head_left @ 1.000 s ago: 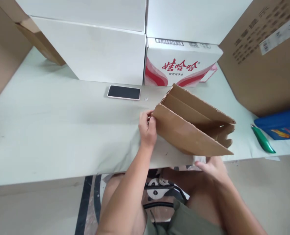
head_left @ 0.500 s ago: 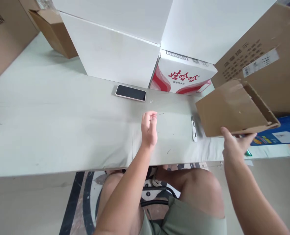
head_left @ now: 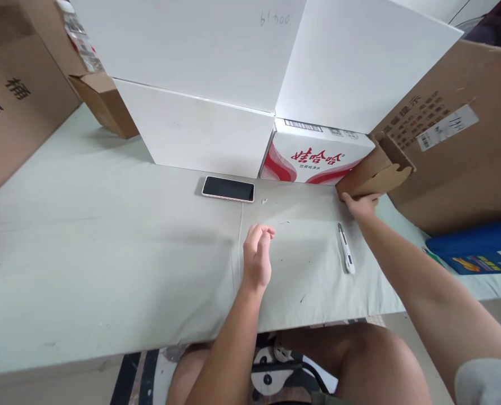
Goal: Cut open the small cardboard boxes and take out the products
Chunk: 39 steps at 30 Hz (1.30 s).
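Note:
My right hand [head_left: 361,204] reaches far forward and grips the near edge of a folded brown cardboard piece [head_left: 375,171], holding it against the red-and-white carton [head_left: 318,154] and the big brown box [head_left: 457,140]. My left hand [head_left: 256,256] hovers just above the pale table cloth [head_left: 107,253] with its fingers loosely curled and nothing in them. A white utility knife [head_left: 345,247] lies on the cloth between my two hands. A phone [head_left: 228,188] lies face up just beyond my left hand.
Large white boxes [head_left: 200,84] are stacked along the back of the table. Brown cartons [head_left: 18,95] stand at the far left. A blue package [head_left: 478,247] lies at the right edge, with a green object partly hidden beside it. My knees show below the table's front edge.
My right hand has carried the cardboard piece from the table's front edge up to the back right, against the boxes. My left hand let go of it and stayed near the middle. The knife became visible.

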### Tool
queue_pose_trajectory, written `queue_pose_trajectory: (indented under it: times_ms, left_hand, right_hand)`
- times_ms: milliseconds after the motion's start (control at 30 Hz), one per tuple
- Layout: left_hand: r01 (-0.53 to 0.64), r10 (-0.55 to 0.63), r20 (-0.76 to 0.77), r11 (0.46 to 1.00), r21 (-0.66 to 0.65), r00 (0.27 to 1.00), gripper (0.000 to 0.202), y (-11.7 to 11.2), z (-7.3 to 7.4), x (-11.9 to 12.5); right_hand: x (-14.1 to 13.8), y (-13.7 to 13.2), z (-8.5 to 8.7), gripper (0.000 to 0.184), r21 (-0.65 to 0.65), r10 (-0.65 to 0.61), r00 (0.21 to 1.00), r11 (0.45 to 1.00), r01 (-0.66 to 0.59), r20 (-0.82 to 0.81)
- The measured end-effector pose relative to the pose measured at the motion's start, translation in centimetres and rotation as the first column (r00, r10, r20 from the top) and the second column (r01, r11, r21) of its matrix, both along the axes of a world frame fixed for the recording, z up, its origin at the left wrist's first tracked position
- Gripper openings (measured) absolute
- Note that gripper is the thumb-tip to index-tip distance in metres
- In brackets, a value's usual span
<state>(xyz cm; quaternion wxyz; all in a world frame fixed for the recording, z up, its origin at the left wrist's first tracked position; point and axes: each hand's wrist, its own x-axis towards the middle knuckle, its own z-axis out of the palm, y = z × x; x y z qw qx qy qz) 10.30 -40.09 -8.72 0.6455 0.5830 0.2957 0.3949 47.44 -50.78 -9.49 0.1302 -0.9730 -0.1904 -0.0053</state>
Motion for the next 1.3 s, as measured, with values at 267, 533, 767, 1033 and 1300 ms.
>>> queue_pose_trajectory:
  times_ms: [267,533,767,1033,1300]
  left_hand:
    - [-0.029,0.030,0.048,0.999,-0.022,0.998,0.038,0.6,0.6,-1.0]
    - [-0.039,0.095,0.207,0.966,-0.256,0.974,0.031,0.7,2.1,-4.3]
    - [-0.017,0.259,0.283,0.764,-0.645,0.924,0.031,4.2,1.6,-7.8]
    - [0.380,0.460,0.531,0.385,-0.841,0.711,0.028,8.4,1.8,-11.8]
    - [0.523,0.445,0.630,0.352,-0.777,0.637,0.039,10.0,2.1,-13.9]
  right_hand:
    - [-3.5,1.9,0.1,0.045,-0.150,0.180,0.973,0.968,-0.201,-0.142]
    - [-13.5,8.7,4.6,0.050,-0.143,0.528,0.849,0.839,-0.524,-0.016]
    - [-25.8,22.2,4.0,0.047,-0.011,0.821,0.563,0.567,-0.824,0.095]
    - [-40.5,44.7,5.2,0.052,0.096,0.935,0.277,0.261,-0.960,0.221]
    - [-40.4,60.2,8.7,0.053,0.234,0.833,0.505,0.457,-0.858,0.226]
